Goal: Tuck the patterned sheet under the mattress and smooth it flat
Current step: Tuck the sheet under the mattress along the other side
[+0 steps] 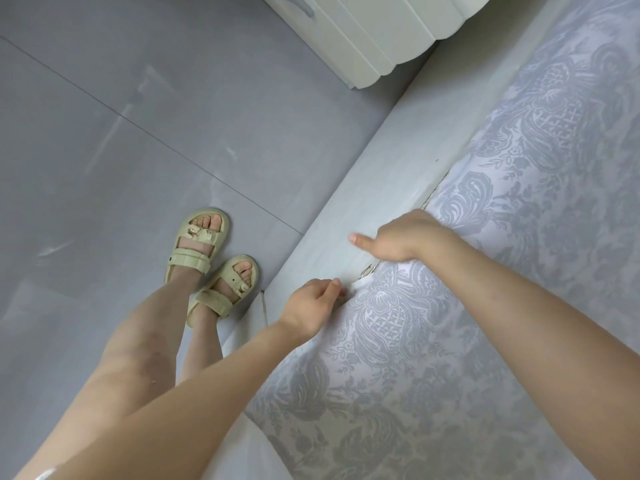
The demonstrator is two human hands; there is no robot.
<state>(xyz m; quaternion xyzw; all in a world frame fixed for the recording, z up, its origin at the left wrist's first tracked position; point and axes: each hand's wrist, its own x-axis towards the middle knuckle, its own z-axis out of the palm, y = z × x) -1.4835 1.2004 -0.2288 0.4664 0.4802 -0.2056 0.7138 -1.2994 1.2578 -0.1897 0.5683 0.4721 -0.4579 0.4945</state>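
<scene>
The patterned sheet (pixel 467 306), pale lilac with a grey floral print, covers the mattress from the lower middle to the upper right. Its edge runs along the pale bed frame ledge (pixel 363 188). My left hand (pixel 311 306) pinches the sheet's white edge where it meets the ledge. My right hand (pixel 405 237) reaches down at the sheet's edge a little farther along; its fingers are hidden between mattress and ledge, and the thumb sticks out over the ledge. The mattress itself is hidden under the sheet.
A grey tiled floor (pixel 138 133) fills the left side. My feet in pale green sandals (pixel 207 258) stand close to the bed frame. A white cabinet (pixel 374 32) stands at the top, near the bed's far end.
</scene>
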